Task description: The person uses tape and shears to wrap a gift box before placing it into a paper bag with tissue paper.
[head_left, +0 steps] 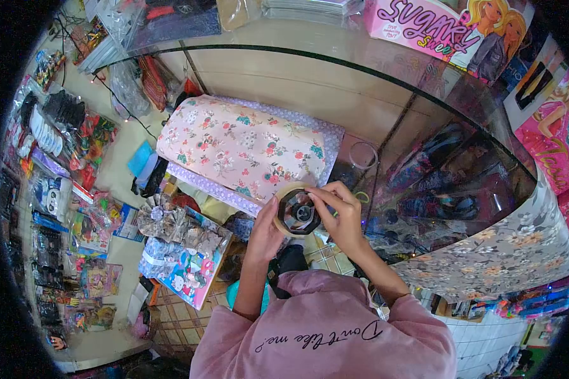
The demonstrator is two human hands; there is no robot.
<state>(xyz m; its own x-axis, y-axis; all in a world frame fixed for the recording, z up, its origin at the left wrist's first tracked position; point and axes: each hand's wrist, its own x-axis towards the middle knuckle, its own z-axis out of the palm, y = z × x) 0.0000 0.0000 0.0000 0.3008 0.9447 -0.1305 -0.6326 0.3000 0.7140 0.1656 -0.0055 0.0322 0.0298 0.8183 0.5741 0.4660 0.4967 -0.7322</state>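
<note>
In front of my chest, a roll of clear yellowish tape on a black hub (298,212) is held between both hands. My left hand (267,232) grips the roll's left rim, its fingers partly hidden behind it. The right hand (340,211) has its thumb and fingers pressed together at the roll's upper right edge. Whether they pinch a loose tape end is too small to make out. Just beyond the hands lies a pink floral-wrapped package (234,145), resting on a purple flowered sheet (330,142).
A glass-edged display counter (297,54) curves around the far side. On the right hangs grey floral paper (487,246). A Hello Kitty item (186,275) and a ribbon bow (177,224) sit left of my arms. Packaged goods (63,126) line the left wall.
</note>
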